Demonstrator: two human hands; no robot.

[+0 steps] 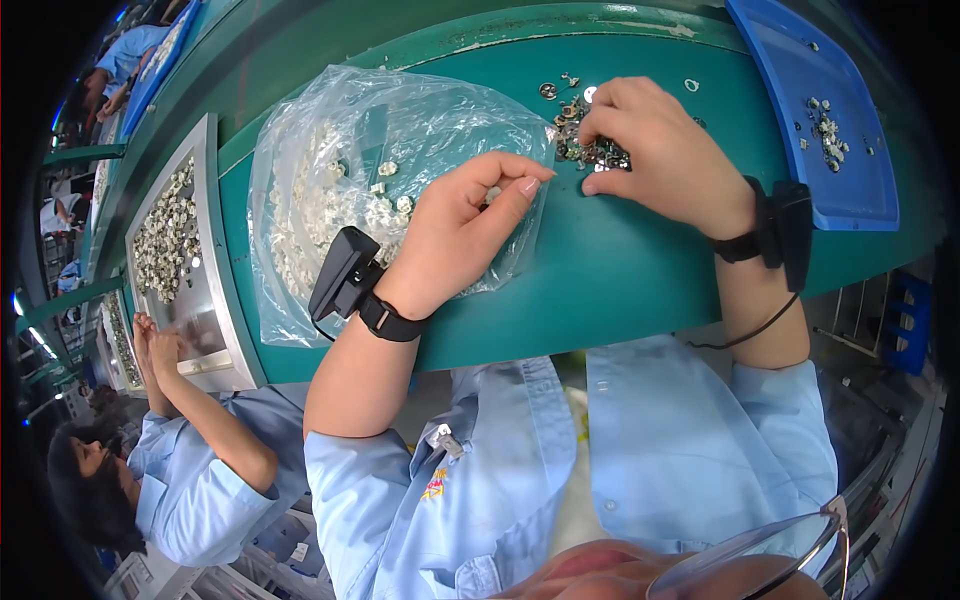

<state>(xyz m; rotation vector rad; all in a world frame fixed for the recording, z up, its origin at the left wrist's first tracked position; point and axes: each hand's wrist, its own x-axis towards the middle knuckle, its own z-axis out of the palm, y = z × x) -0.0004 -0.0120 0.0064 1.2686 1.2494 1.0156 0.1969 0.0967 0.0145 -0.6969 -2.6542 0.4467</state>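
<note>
Currently picking: right hand [665,150] pinched among small metal parts [590,148] on green bench [640,260]. Left hand [470,225] pinches white piece [493,193] above clear bag [340,190]. Next: fine fingertip alignment, probably.

The left hand [470,225] pinches a small white part [493,193] above a clear plastic bag [330,160] of white parts. The right hand [655,150] rests its fingers on a pile of small metal parts [590,150] on the green table [620,270]. A blue tray [850,190] lies just beside it.

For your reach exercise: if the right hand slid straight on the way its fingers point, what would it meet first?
The right hand points left across the bench, fingertips in the pile of metal parts. Past those, probably the plastic bag, though depth is unclear.
</note>
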